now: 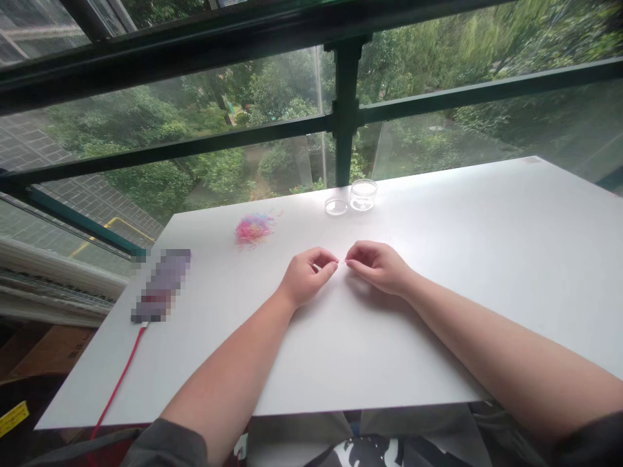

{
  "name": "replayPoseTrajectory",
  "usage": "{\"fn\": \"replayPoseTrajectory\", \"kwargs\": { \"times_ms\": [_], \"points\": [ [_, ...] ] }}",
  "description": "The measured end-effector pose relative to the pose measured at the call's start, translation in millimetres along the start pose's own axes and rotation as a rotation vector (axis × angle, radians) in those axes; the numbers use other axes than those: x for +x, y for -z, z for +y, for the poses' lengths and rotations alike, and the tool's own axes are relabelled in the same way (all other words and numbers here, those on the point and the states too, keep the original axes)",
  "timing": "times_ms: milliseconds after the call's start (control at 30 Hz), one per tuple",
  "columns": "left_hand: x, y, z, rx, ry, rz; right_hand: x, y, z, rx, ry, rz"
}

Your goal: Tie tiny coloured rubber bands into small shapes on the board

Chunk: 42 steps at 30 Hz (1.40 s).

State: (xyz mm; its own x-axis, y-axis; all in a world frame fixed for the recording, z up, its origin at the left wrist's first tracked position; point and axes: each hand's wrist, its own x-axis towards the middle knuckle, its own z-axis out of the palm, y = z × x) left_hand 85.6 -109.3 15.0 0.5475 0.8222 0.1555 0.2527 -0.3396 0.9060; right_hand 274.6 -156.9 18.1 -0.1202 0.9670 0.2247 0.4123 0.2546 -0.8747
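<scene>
Above the middle of the white table, my left hand (310,275) and my right hand (380,266) meet with thumb and forefinger pinched. Between the fingertips shows a thin, small pink piece (342,261), held from both sides; its exact kind is too small to make out. Farther back on the left lies a loose pile of thin pink, blue and yellowish pieces (253,228). Behind my hands stands a clear round jar (363,196), upright and with no lid on it. A clear round lid (336,207) lies just left of the jar.
A phone-like object (163,285), blurred by pixels, lies at the table's left side, with a red cable (119,383) running over the near edge. The white table (438,214) reaches up to a window with green bars (345,97). A cardboard box (53,350) is at lower left.
</scene>
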Motion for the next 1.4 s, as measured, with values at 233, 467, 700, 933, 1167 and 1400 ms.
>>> {"fn": "replayPoseTrajectory", "kwargs": {
  "times_ms": [233, 467, 700, 933, 1167, 1400],
  "points": [
    [0.6, -0.1, -1.7, -0.011, 0.009, 0.000, -0.8, 1.3, 1.9, -0.004, 0.004, -0.009],
    [0.1, -0.2, -0.5, -0.011, 0.005, -0.001, -1.4, 2.3, -0.2, 0.004, 0.021, -0.034],
    [0.1, -0.6, -1.2, -0.001, 0.005, -0.003, -1.6, 0.9, -0.1, 0.007, 0.034, -0.046],
    [-0.1, 0.1, -1.6, -0.019, -0.020, -0.040, -0.9, -0.2, -0.5, -0.009, 0.031, -0.034],
    [0.5, 0.0, -0.4, 0.006, 0.000, -0.030, -0.2, -0.9, 1.1, -0.022, 0.031, -0.051],
    [0.6, -0.3, -0.8, 0.019, -0.007, -0.022, -0.7, -1.0, -1.0, -0.052, 0.038, -0.051]
  ]
}}
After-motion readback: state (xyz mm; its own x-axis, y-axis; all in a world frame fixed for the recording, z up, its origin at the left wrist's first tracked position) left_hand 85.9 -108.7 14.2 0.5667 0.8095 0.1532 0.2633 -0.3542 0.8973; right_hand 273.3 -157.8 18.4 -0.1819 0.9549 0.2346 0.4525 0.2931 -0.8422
